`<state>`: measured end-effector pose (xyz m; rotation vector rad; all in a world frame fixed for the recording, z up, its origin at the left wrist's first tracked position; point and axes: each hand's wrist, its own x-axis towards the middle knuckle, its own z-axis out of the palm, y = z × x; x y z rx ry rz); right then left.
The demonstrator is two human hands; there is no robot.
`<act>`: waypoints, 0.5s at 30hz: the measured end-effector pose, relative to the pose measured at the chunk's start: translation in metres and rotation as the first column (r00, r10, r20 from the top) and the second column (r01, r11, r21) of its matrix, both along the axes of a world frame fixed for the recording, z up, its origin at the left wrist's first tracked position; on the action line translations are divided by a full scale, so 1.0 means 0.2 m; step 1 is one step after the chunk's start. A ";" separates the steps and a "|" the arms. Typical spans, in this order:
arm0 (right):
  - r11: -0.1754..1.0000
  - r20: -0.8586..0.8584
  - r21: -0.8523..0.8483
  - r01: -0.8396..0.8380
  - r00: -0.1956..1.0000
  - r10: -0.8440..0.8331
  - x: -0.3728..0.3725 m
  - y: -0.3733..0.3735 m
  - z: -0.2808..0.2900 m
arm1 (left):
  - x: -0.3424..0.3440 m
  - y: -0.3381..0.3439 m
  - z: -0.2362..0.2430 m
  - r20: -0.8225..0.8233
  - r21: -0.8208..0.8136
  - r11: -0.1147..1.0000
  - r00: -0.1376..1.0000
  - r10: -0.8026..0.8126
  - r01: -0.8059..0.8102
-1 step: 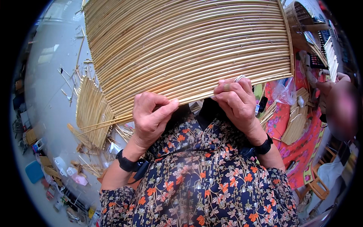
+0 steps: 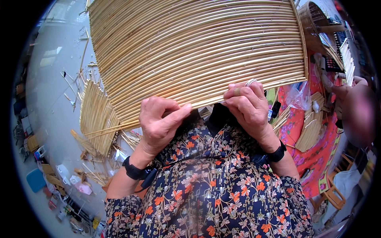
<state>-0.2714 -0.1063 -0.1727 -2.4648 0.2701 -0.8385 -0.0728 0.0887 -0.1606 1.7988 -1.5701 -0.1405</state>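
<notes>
A wide mat of thin straw-coloured stalks (image 2: 198, 43), stitched side by side, spreads in front of me. My left hand (image 2: 158, 123) pinches the mat's near edge, its thumb lying along the outermost stalks. Further right, my right hand (image 2: 248, 107) grips the same edge with bent fingers, and a loop of white thread (image 2: 251, 82) shows at its index finger. Past my left hand, two stalk ends (image 2: 105, 130) stick out beyond the mat's left side. What the fingertips do beneath the edge is hidden.
A smaller stalk panel (image 2: 97, 119) leans at the left among loose stalks and scraps. To the right lie a red flowered cloth (image 2: 317, 158), another stalk piece (image 2: 311, 127) and a clear plastic bag (image 2: 297, 95). Another person's hand (image 2: 355, 83) holds a pale panel at the far right.
My left thumb has slid slightly to the right along the edge. The right hand and the mat look almost unchanged.
</notes>
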 end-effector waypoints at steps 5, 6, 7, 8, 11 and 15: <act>1.000 -0.002 -0.016 0.021 1.000 -0.021 0.03 0.00 0.03 | -0.03 -0.05 0.00 0.039 -0.013 0.999 0.998 0.042 -0.042; 1.000 -0.006 -0.023 0.021 1.000 -0.021 0.04 0.00 0.04 | -0.03 -0.05 0.00 0.029 -0.011 0.999 0.998 0.049 -0.048; 0.999 -0.008 -0.036 0.009 1.000 -0.010 0.04 0.00 0.05 | -0.03 -0.06 0.01 0.020 -0.018 0.999 0.999 0.048 -0.047; 0.999 -0.011 -0.047 -0.002 1.000 0.002 0.05 -0.01 0.05 | -0.04 -0.06 0.01 0.011 -0.024 0.999 0.999 0.047 -0.047; 0.996 -0.020 -0.090 -0.014 1.000 0.012 0.07 -0.01 0.04 | -0.05 -0.05 -0.01 0.051 -0.052 0.997 0.997 0.051 -0.048; 0.994 -0.017 -0.109 0.005 1.000 -0.007 0.11 0.03 0.03 | -0.04 -0.03 -0.04 0.192 -0.097 0.995 0.981 0.040 -0.021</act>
